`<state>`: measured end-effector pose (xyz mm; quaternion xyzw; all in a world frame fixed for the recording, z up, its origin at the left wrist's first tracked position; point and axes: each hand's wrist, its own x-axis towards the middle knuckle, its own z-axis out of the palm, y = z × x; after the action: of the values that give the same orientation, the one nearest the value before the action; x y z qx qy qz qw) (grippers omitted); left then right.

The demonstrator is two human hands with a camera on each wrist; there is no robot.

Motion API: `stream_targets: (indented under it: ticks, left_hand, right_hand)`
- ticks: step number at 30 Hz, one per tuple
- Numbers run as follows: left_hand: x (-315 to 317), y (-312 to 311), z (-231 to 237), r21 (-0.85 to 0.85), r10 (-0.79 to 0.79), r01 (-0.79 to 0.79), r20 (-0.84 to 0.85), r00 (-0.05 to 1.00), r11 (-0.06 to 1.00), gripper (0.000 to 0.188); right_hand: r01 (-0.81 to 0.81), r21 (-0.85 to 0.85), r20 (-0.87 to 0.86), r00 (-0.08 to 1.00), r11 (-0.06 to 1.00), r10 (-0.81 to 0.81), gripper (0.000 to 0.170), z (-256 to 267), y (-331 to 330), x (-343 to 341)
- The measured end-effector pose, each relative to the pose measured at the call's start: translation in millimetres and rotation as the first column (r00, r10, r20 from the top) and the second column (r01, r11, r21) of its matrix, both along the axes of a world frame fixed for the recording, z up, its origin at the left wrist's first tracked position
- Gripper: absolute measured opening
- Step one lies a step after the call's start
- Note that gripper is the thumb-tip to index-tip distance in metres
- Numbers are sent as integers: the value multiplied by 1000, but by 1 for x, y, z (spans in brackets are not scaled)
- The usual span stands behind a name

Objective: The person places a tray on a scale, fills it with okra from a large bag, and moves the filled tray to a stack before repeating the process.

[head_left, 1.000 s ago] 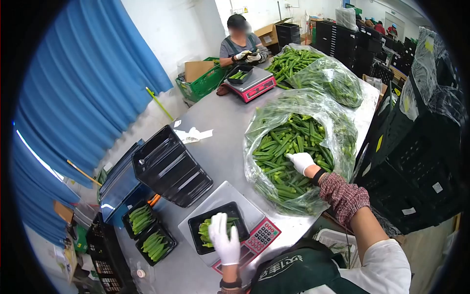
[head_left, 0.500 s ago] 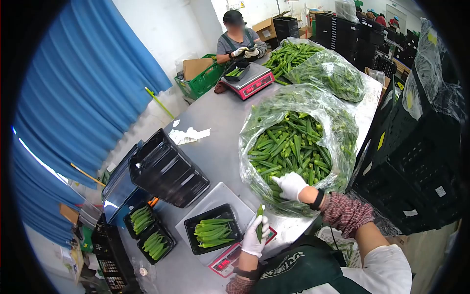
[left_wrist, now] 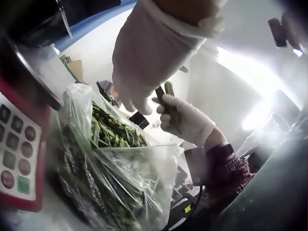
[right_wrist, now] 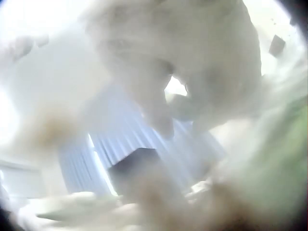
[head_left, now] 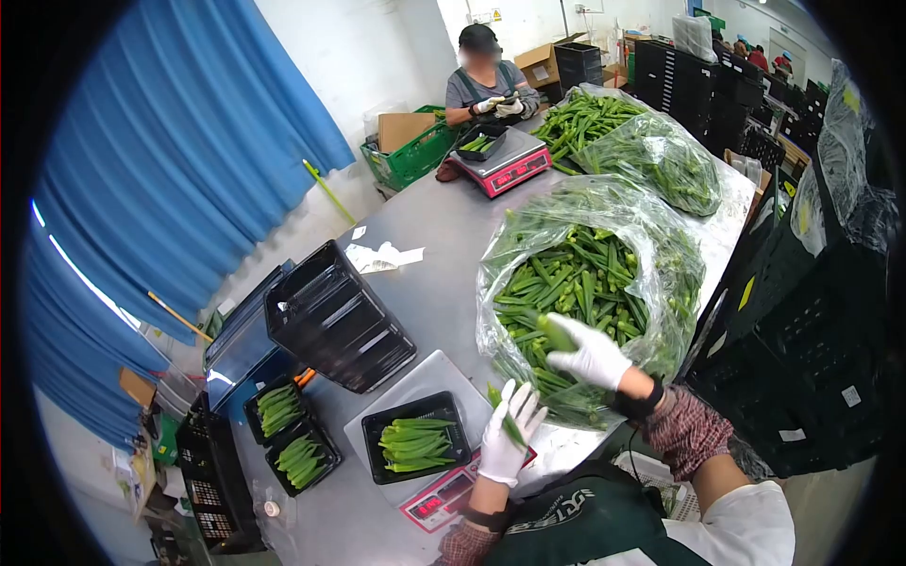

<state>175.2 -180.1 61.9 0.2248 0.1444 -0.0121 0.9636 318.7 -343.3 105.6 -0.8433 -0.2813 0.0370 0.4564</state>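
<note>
My gloved left hand (head_left: 508, 441) holds an okra pod (head_left: 494, 394) between thumb and fingers, over the near right corner of the scale (head_left: 436, 504). In my right hand (head_left: 595, 358) another okra pod (head_left: 557, 332) is pinched, above the near side of the open plastic bag (head_left: 497, 247) full of okra (head_left: 566, 274). The left wrist view also has the right hand (left_wrist: 186, 120) gripping a pod, while the right wrist view is badly blurred. A black tray (head_left: 375, 461) with a row of okra pods (head_left: 415, 443) sits on the scale, left of my left hand.
Two filled okra trays (head_left: 311, 481) stand at the left, by a stack of empty black trays (head_left: 344, 321). Across the metal table (head_left: 444, 283), a person (head_left: 495, 90) sits behind a second scale (head_left: 505, 156) and more bagged okra (head_left: 651, 160). Dark crates (head_left: 802, 330) rise at right.
My left hand has gone from the tray to the scale's right side and now holds a pod. The right hand has come up from among the bagged okra with a pod.
</note>
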Motion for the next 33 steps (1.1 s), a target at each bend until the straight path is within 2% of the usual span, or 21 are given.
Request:
stream_targets:
  ticks: [2, 3, 4, 5, 6, 7, 9, 10, 12, 13, 14, 16, 18, 20, 22, 24, 27, 28, 30, 32, 33]
  left_hand:
    - [6, -11, 7, -98, -25, 30, 48, 999, 995, 47]
    - [8, -7, -11, 256, -151, 124, 89, 985, 959, 45]
    - [6, -6, -26, 256, -162, 135, 90, 983, 957, 45]
    - [6, -7, -21, 190, -168, 157, 44, 985, 969, 44]
    - [7, -7, -15, 123, -175, 174, -2, 985, 977, 43]
    - [6, -7, -8, -150, -144, 135, -47, 989, 979, 42]
    - [4, -3, -11, -131, -128, 115, -93, 987, 985, 43]
    - [2, 0, -13, -109, -104, 89, -141, 985, 990, 45]
    - [2, 6, -15, -212, -168, 155, -41, 985, 965, 45]
    - [1, 7, -14, -198, -231, 224, -10, 973, 954, 45]
    - [1, 7, -12, -180, -292, 291, 20, 956, 940, 45]
    - [0, 8, -12, -151, -229, 218, -59, 972, 964, 45]
    - [-2, 17, -28, -16, -231, 231, 5, 973, 973, 44]
    - [-4, 18, -17, -62, -192, 191, -10, 981, 980, 46]
    - [-4, 18, -12, -20, -140, 140, -1, 990, 990, 47]
    - [-3, 19, -6, -5, -103, 103, 6, 995, 995, 47]
    - [-3, 23, 4, -121, -64, 71, 60, 996, 990, 56]
    - [-4, 25, 5, -122, -44, 51, 55, 998, 991, 56]
    - [-4, 28, 6, -185, -23, 46, 122, 992, 982, 58]
    - [-2, 29, 11, -203, 24, -2, 105, 994, 979, 59]
    - [-1, 27, 14, -218, 47, -27, 89, 995, 975, 60]
  right_hand:
    - [-115, -81, 78, 990, 990, 121, 72, -1, 13, -35]
    - [-150, -154, 67, 985, 977, 162, 70, -6, 19, -48]
    - [-184, -226, 51, 978, 957, 201, 68, -10, 24, -55]
    - [-161, -195, -45, 987, 967, 155, 54, -12, 26, -55]
    - [-97, -100, 45, 994, 990, 102, 47, -11, 25, -53]
    - [-79, 1, 17, 997, 997, 79, 44, -8, 20, -48]
    - [-146, 209, 41, 989, 967, 140, 41, 6, 9, -39]
    - [-142, 206, 44, 990, 968, 136, 41, 10, 9, -34]
    - [-526, 27, 459, 762, 850, 456, 49, 17, 12, -29]
    - [-478, -181, 507, 704, 859, 498, 46, 18, 16, -41]
    - [-475, -233, 510, 683, 849, 522, 42, 20, 19, -45]
    - [-419, -132, 456, 779, 898, 431, 43, 6, 24, -11]
    - [10, -29, 547, 837, 1000, 8, 37, -6, 8, 29]
    - [401, -329, 387, 883, 855, -265, 59, -23, -6, 68]
    - [459, -517, 273, 889, 723, -369, 89, -58, -11, 100]
    - [384, -626, 192, 919, 678, -343, 94, -95, -13, 119]
    - [324, -495, -43, 917, 806, -395, 81, -123, -20, 146]
    - [295, -378, -195, 901, 877, -387, 78, -127, -20, 154]
    - [218, 39, -541, 825, 975, -162, 72, -61, -12, 118]
    - [108, 283, -588, 805, 953, 84, 65, 2, 5, 61]
    - [24, 333, -476, 867, 942, 146, 65, 16, 13, 33]
